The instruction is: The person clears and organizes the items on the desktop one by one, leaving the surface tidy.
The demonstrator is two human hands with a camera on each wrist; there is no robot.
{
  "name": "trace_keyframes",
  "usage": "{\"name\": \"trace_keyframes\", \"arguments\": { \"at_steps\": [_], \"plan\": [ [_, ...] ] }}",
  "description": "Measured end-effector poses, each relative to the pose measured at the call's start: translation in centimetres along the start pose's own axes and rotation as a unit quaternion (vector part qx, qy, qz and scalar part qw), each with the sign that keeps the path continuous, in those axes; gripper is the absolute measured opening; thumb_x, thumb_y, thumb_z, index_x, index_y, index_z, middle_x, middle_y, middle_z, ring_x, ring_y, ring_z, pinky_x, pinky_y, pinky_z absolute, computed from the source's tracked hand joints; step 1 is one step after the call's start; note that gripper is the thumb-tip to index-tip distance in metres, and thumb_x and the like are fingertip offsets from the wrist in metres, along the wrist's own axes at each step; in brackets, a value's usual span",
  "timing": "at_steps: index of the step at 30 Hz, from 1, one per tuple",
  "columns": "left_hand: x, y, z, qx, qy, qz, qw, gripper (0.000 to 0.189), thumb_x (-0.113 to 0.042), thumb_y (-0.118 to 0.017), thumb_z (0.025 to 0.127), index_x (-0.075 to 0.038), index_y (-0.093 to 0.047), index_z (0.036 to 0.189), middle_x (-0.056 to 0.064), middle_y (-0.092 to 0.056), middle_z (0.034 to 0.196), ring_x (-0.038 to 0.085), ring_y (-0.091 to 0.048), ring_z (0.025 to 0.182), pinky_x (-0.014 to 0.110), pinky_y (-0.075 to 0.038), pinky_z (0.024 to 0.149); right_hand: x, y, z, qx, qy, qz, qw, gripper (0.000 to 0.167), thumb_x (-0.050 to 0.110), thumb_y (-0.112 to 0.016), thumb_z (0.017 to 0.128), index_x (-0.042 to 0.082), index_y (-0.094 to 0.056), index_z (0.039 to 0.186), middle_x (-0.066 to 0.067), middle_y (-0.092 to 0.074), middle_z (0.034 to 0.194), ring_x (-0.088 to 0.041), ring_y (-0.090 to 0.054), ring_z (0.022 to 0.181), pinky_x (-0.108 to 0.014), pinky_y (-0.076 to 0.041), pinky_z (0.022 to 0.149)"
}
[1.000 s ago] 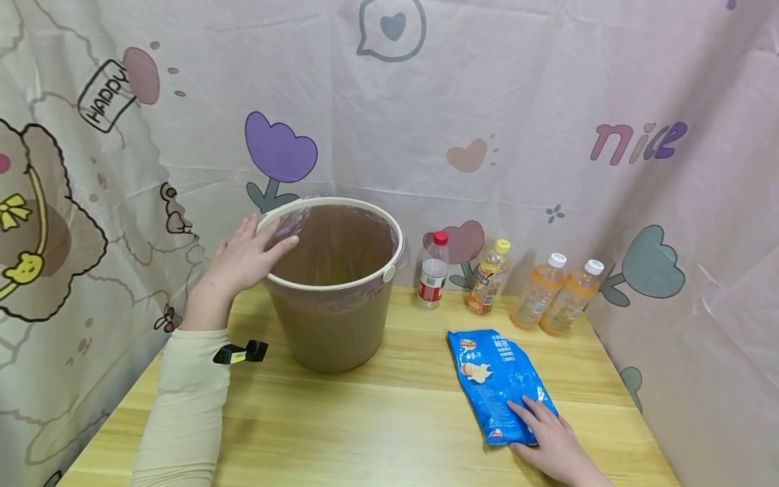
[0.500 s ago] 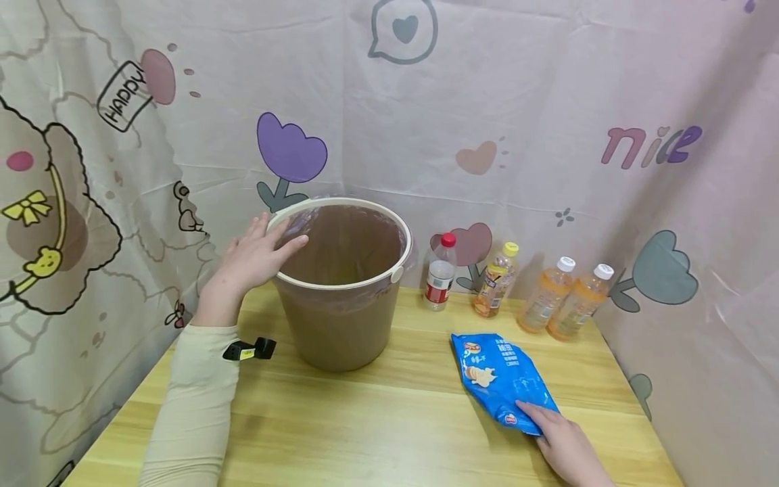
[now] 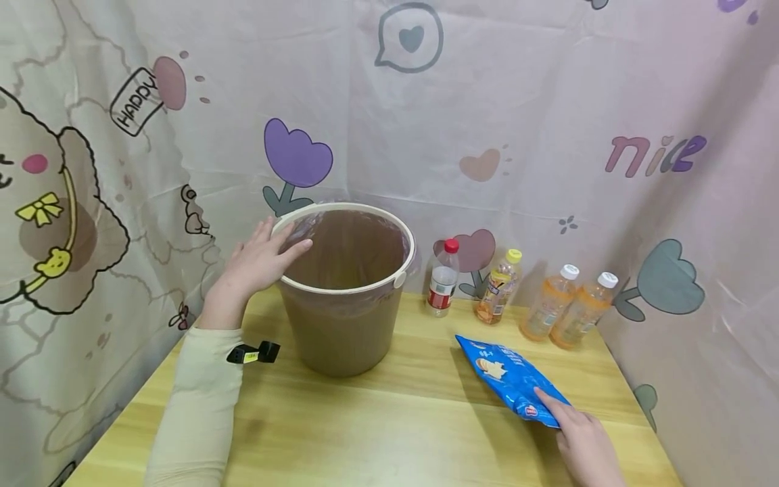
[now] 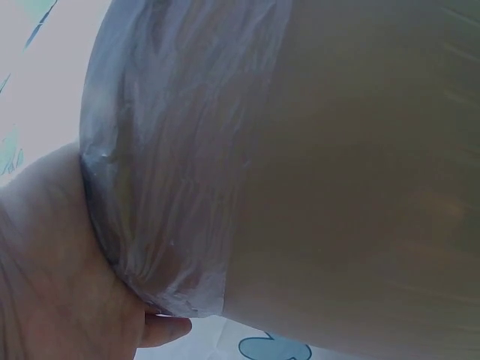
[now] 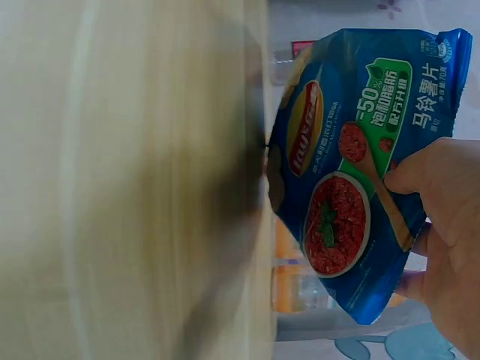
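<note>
My right hand (image 3: 585,436) pinches a blue potato chip bag (image 3: 514,379) by its near edge. In the right wrist view the thumb presses on the printed front of the chip bag (image 5: 360,172), which is tilted up off the tabletop, with the fingers behind it. My left hand (image 3: 258,260) rests on the left rim of a brown trash can (image 3: 343,331), thumb reaching over the opening and fingers fairly straight. A clear plastic liner (image 4: 187,150) folds over the can's rim, beside the left palm in the left wrist view.
Along the back of the wooden table (image 3: 365,433) stand a red-capped bottle (image 3: 443,281), a yellow-capped bottle (image 3: 499,287) and two white-capped orange bottles (image 3: 548,304). A printed curtain (image 3: 535,101) hangs behind and at both sides.
My right hand has gone from lying on the flat chip bag to pinching its near edge and lifting it. The left hand stays on the rim; the head view has shifted slightly.
</note>
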State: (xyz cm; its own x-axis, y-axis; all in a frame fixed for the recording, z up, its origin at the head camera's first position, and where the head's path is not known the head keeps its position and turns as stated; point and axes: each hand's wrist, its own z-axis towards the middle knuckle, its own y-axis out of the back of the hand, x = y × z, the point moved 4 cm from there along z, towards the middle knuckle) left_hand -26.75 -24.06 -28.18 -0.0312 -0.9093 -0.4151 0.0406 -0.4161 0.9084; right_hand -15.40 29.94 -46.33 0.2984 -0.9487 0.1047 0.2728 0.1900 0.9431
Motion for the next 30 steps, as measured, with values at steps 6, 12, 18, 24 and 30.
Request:
{"name": "trace_keyframes", "arguments": {
  "at_steps": [6,12,18,24,30],
  "plan": [
    [-0.1,0.0,0.3,-0.003,-0.004,-0.001,1.0000,0.093,-0.081,-0.018,0.088,-0.021,-0.010,0.158,0.013,0.016,0.163,0.037,0.013,0.151,0.073,0.006,0.113,0.1,1.0,-0.2,-0.060,0.024,-0.007,0.9979,0.069,-0.012,-0.063,0.069,0.018,-0.060,0.131,-0.015,-0.073,0.109,-0.035,-0.070,0.092,-0.056,-0.053,0.079],
    [0.0,-0.1,0.2,0.000,-0.001,-0.002,1.0000,0.093,-0.081,-0.019,0.089,-0.020,-0.011,0.158,0.014,0.016,0.163,0.038,0.012,0.151,0.073,0.005,0.113,0.6,2.2,-0.1,-0.112,0.057,-0.008,0.9920,0.070,-0.011,-0.068,0.068,0.019,-0.061,0.130,-0.014,-0.074,0.104,-0.034,-0.071,0.088,-0.057,-0.053,0.077],
    [0.1,0.0,0.2,-0.003,0.000,-0.004,1.0000,0.092,-0.081,-0.019,0.089,-0.022,-0.010,0.158,0.013,0.016,0.163,0.038,0.012,0.151,0.073,0.004,0.113,0.9,3.1,0.5,-0.154,0.085,-0.003,0.9844,0.067,-0.012,-0.060,0.068,0.018,-0.063,0.128,-0.013,-0.074,0.104,-0.034,-0.071,0.086,-0.057,-0.053,0.075],
    [0.2,0.0,0.2,-0.004,0.001,-0.006,1.0000,0.092,-0.081,-0.019,0.088,-0.021,-0.010,0.158,0.014,0.015,0.163,0.038,0.012,0.151,0.073,0.004,0.112,1.8,4.6,1.4,-0.184,0.105,-0.009,0.9772,0.070,-0.014,-0.063,0.066,0.017,-0.064,0.128,-0.011,-0.073,0.109,-0.033,-0.070,0.088,-0.053,-0.051,0.077],
    [0.1,-0.1,0.1,-0.005,-0.001,-0.013,0.9999,0.092,-0.081,-0.020,0.088,-0.022,-0.010,0.158,0.013,0.015,0.163,0.038,0.012,0.151,0.073,0.004,0.113,2.6,6.1,2.1,-0.202,0.118,-0.006,0.9722,0.063,-0.009,-0.051,0.075,0.018,-0.064,0.130,-0.009,-0.072,0.114,-0.030,-0.068,0.098,-0.043,-0.045,0.087]
  ]
}}
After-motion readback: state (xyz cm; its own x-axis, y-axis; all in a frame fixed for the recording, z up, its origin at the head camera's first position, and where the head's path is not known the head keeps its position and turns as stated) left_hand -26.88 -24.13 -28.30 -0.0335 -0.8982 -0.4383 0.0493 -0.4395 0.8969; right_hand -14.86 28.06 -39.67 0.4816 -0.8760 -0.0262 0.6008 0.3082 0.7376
